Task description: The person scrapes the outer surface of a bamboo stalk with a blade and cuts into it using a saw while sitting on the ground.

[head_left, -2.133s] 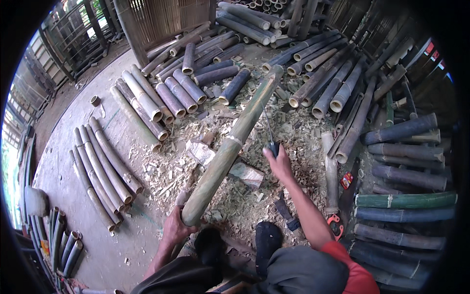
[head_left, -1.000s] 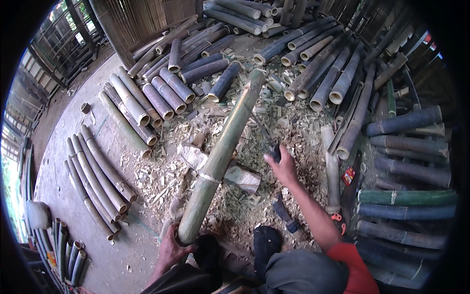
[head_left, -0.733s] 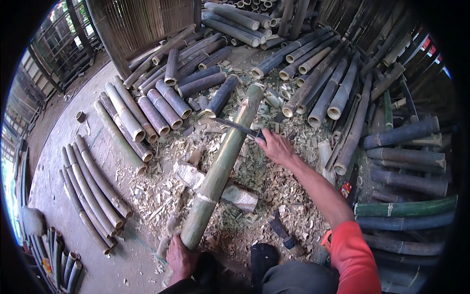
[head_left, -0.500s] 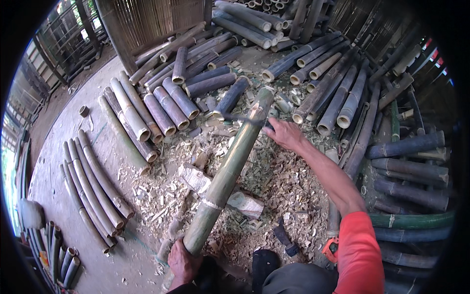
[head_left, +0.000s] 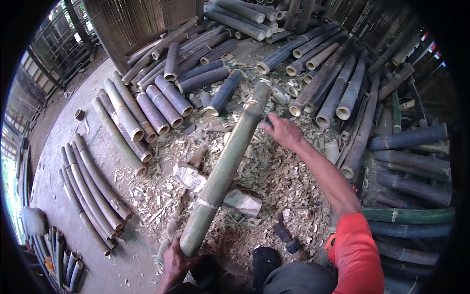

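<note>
A thick green bamboo pole slants across the middle, its near end by my body and its far end pointing up and slightly right. My left hand is closed around the near end. Under the pole's middle show two pale blocks, one to either side. My right hand is closed beside the pole's far part, on the right. A dark bit of the machete shows at its fingers; the rest of the blade cannot be made out here. A strip along the pole's upper side looks paler.
Wood chips cover the ground around the pole. Cut bamboo pieces lie beyond and left, with thin curved poles nearer left. More bamboo is stacked along the right. A dark object lies near my foot.
The blade that lay across the pole half a second ago no longer shows there. My right hand stays near the far end; the left still grips the pole. The whole view has shifted slightly.
</note>
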`<state>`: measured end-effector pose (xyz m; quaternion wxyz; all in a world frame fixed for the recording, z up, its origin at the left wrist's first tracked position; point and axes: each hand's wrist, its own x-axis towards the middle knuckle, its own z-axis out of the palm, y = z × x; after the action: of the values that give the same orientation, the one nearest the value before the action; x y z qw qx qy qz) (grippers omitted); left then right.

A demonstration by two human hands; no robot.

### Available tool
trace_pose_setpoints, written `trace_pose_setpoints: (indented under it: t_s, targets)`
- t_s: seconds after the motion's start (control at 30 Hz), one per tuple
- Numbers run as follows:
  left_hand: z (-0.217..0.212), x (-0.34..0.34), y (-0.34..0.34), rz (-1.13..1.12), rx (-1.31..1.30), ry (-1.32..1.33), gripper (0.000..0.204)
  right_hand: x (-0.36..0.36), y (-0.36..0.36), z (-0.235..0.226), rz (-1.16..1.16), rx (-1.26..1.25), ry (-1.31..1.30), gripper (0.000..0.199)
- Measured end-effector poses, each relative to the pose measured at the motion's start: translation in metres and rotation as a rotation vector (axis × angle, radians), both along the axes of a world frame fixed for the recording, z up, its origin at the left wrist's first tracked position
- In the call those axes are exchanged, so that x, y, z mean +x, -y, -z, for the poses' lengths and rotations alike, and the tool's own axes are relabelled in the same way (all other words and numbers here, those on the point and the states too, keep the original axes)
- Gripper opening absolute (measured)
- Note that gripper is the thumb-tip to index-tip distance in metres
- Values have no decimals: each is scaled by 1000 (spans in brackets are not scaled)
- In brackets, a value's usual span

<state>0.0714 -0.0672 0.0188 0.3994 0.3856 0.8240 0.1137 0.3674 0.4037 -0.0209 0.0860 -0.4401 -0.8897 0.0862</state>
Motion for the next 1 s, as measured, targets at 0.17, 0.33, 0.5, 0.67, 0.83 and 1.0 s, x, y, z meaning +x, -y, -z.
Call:
trace_pose_setpoints:
  t_s: [0.17,0.33,0.5,0.67,0.83,1.0]
  targets:
    - [19,-10,-1,94,-44,27,91,11,-17,5,366,-98,-96,51]
    - [22,-20,-4,120,-37,129,92,14,-9,7,-12,280,-95,50]
    - [42,-37,6,140,39,215,93,6,-19,0,154,-72,-98,52]
    - [39,-40,-3,167,21,283,91,9,-9,7,203,21,-105,52]
    - [49,-51,11,130,53,365,85,-2,6,7,-40,158,-135,48]
    - [58,-57,10,122,31,502,83,6,-8,6,48,47,-90,50]
